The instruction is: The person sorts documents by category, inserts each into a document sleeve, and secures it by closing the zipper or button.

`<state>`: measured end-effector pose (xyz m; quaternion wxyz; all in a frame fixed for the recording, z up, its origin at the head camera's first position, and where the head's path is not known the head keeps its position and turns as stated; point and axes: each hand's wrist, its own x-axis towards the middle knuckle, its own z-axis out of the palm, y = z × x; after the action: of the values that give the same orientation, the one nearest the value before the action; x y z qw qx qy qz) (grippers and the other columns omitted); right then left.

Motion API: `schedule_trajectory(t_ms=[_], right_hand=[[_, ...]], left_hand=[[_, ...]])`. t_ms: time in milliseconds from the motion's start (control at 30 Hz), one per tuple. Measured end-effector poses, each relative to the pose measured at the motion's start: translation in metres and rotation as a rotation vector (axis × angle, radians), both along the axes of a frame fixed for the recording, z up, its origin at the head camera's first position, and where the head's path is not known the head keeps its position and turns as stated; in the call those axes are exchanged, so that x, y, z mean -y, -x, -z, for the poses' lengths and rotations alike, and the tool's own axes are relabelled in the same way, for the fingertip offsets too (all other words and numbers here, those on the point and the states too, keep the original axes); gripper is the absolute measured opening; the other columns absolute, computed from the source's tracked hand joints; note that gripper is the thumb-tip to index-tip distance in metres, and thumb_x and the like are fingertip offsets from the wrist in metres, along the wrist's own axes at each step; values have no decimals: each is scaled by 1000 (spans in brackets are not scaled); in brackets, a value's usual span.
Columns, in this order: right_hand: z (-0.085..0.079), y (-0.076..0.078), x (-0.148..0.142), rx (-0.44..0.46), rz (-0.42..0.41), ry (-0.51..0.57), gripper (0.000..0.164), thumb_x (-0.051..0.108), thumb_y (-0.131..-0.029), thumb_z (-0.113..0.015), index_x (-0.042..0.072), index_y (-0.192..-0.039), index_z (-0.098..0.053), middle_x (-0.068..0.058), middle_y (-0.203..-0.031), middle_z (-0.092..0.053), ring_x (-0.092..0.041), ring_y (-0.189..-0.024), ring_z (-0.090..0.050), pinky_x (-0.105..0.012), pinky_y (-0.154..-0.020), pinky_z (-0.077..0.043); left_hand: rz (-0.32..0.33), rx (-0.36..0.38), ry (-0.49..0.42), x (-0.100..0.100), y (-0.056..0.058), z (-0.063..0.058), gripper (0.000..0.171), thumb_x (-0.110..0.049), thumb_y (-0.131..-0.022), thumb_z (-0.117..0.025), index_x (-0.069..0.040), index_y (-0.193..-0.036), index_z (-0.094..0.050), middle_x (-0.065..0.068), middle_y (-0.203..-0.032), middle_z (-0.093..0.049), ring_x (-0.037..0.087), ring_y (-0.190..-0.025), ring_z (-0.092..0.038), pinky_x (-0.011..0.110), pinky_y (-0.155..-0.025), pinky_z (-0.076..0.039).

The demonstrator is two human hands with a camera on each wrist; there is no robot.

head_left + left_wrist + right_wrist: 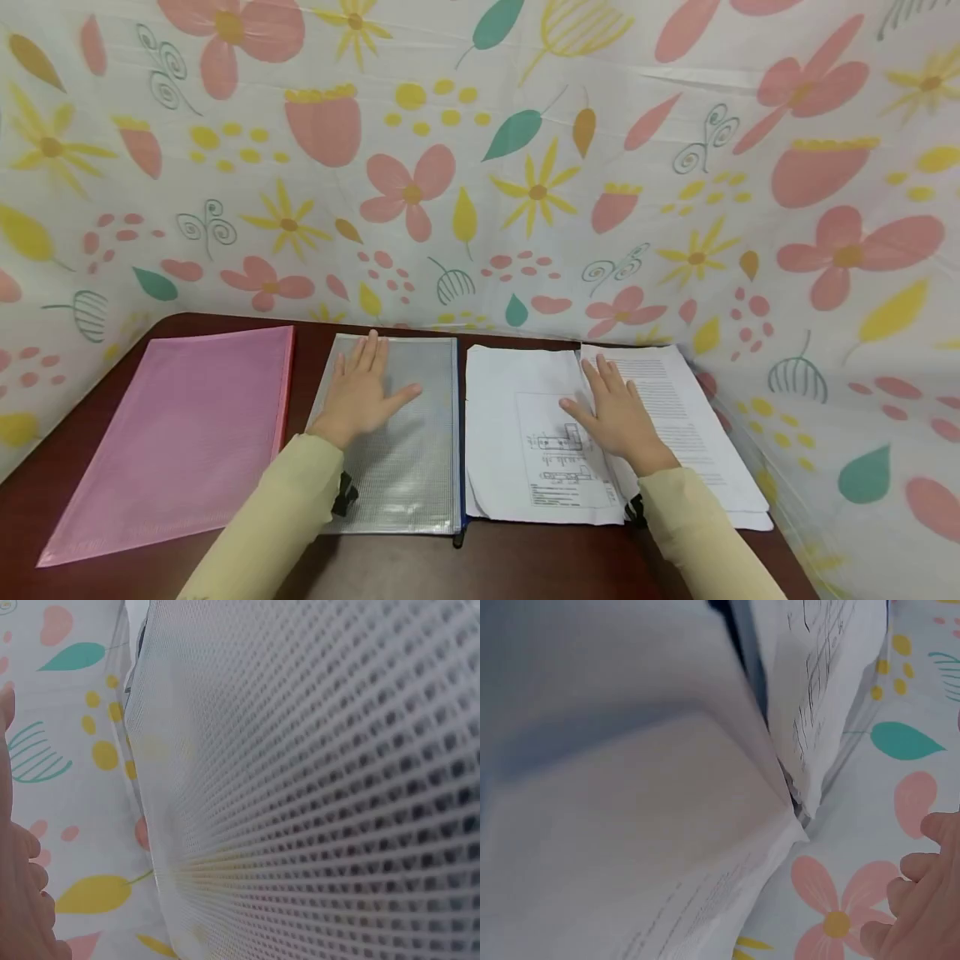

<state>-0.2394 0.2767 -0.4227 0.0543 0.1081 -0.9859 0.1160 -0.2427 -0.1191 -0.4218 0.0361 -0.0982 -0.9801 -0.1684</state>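
Observation:
My left hand [362,398] is over a clear grey mesh zipper folder [420,467], fingers straight and thumb spread. The mesh [315,787] fills much of the left wrist view, with the hand at its left edge. My right hand [618,412] is spread the same way where two paper stacks meet. The left stack [491,417] shows a line drawing; the right stack [686,408] carries printed text. In the right wrist view a dark gap runs between the sheets [630,847]. Neither hand grips anything; whether the palms touch the surfaces cannot be told.
A pink mesh zipper folder [187,417] with a red edge lies on the left of the dark brown table [450,575]. The zipper pull [458,540] hangs at the grey folder's near right corner. Flower-patterned cloth [450,125] rises behind the table and along its sides.

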Motion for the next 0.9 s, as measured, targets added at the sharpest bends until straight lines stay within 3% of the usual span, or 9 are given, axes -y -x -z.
schedule_trajectory(t_ms=[400, 633, 900], right_hand=[[6, -2, 6, 13, 0, 50, 91, 67, -89, -41, 3, -150, -18, -21, -156, -16, -43, -142, -15, -62, -111, -17], [8, -5, 4, 70, 7, 69, 95, 68, -88, -42, 0, -150, -17, -26, -153, -20, -47, -139, -19, -62, -110, -21], [3, -6, 2, 146, 37, 121, 98, 59, -86, -56, -5, -148, -17, -32, -148, -27, -48, -136, -27, -60, -108, -27]], left_hand=[[-26, 24, -17, -11, -1, 5, 99, -73, -86, -36, -4, -151, -7, 16, -159, 1, 35, -147, 0, 59, -115, -4], [-44, 47, 10, -20, -7, 7, 103, -77, -84, -32, -3, -151, -9, 17, -158, -4, 38, -146, -6, 59, -115, -9], [-79, 73, -18, -32, -8, 12, 101, -73, -85, -41, -2, -151, -12, 21, -157, -11, 45, -143, -12, 62, -113, -13]])
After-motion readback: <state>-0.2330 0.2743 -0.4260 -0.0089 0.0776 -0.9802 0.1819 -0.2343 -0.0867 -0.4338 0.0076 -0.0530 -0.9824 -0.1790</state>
